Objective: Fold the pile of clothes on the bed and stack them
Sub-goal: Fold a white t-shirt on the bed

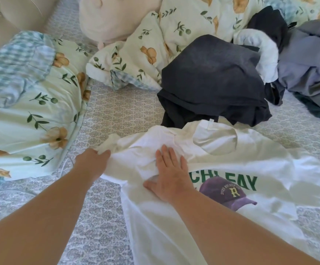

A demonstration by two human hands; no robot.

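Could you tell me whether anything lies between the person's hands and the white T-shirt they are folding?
Nothing visible does. The left hand grips the bunched sleeve of the white T-shirt, and the right hand presses flat on its shoulder area. The dark garment lies beyond the collar, clear of both hands.

Bed (105,217): covered by a grey-and-white patterned quilted sheet; surface lit by soft, even daylight. Headboard (17,14): beige, tufted, at upper left. Floral pillow (31,119): cream with green leaves and orange flowers, at left. Floral duvet (155,44): same print, bunched along the far side; plain pink cushion (113,18) beside it.
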